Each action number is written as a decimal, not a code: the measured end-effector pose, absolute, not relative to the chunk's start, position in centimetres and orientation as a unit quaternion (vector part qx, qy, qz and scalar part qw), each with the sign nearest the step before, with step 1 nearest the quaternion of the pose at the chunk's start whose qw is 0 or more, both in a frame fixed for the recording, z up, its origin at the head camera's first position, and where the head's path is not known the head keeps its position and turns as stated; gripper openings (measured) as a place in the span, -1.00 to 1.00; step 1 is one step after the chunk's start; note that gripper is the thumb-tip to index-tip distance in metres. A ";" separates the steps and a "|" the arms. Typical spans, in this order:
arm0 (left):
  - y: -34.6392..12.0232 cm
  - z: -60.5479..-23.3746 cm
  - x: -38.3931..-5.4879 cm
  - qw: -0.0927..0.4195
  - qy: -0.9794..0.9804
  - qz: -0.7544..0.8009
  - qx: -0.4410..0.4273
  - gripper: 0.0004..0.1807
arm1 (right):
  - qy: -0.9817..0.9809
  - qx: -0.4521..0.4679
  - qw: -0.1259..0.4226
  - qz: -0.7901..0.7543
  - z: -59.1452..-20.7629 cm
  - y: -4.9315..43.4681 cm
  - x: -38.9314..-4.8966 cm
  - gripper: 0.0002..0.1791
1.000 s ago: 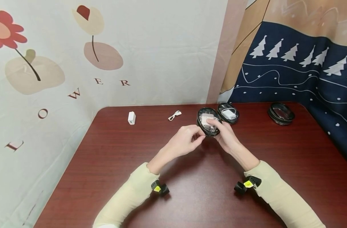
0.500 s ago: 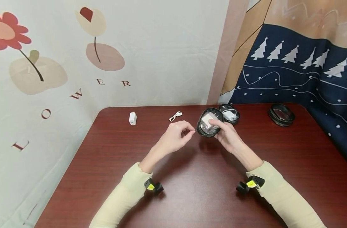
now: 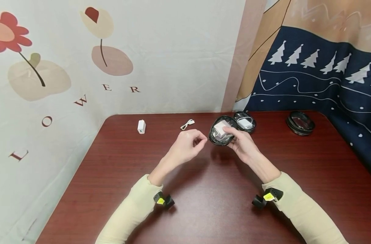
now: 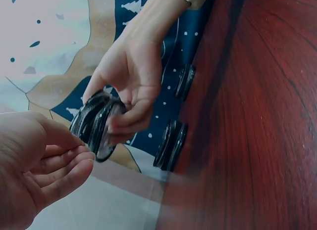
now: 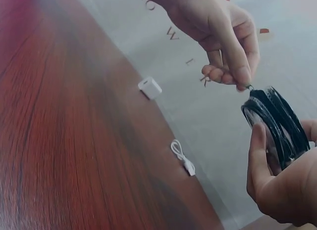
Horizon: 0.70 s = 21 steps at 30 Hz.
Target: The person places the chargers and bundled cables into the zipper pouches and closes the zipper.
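Observation:
My right hand (image 3: 244, 145) grips a round zip pouch (image 3: 216, 138) with black edges and clear faces, its thumb lying across the front face. Through that face a white charger plug (image 3: 219, 127) shows inside. At the pouch's left edge, my left hand (image 3: 190, 144) pinches the small metal zipper pull (image 5: 250, 87) between thumb and forefinger. In the left wrist view the pouch (image 4: 94, 118) is seen edge-on, raised above the table, and the pull is hidden by the left fingertips.
Behind the right hand lies a second round pouch (image 3: 245, 123) with a white item inside. Another black-rimmed pouch (image 3: 300, 123) sits at the far right. A white charging block (image 3: 141, 126) and a short white cable (image 3: 187, 124) lie along the back of the table (image 3: 203, 210).
Over the past second, my left hand has moved left with the zipper pull, and the pouch has tilted in my right hand. In the last half second both hands have barely moved.

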<state>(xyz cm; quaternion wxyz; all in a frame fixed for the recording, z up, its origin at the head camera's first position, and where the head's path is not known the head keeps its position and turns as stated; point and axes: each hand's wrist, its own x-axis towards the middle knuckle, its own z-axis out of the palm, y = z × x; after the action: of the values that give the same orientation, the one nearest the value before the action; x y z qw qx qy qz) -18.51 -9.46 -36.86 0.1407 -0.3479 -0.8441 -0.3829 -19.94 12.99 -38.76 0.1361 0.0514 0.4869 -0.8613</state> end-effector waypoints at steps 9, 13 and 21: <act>-8.0 -36.4 -17.6 0.146 -0.855 -0.343 -0.359 -0.92 | 0.466 0.087 0.102 -0.875 -38.8 12.1 -20.1 -0.89; -7.4 -36.6 -17.3 0.143 -0.862 -0.329 -0.359 -0.92 | 0.469 0.102 0.089 -0.873 -38.8 11.6 -20.0 -0.86; -6.4 -36.9 -16.8 0.163 -0.863 -0.332 -0.343 -0.92 | 0.462 0.133 0.064 -0.874 -38.7 10.5 -19.7 -0.89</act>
<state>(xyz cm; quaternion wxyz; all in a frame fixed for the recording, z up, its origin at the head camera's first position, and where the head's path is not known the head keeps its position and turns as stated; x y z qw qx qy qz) -16.80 -6.37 -36.92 0.1628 -0.3433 -0.8632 -0.3324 -19.67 10.49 -38.73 0.0640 0.1334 0.4622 -0.8743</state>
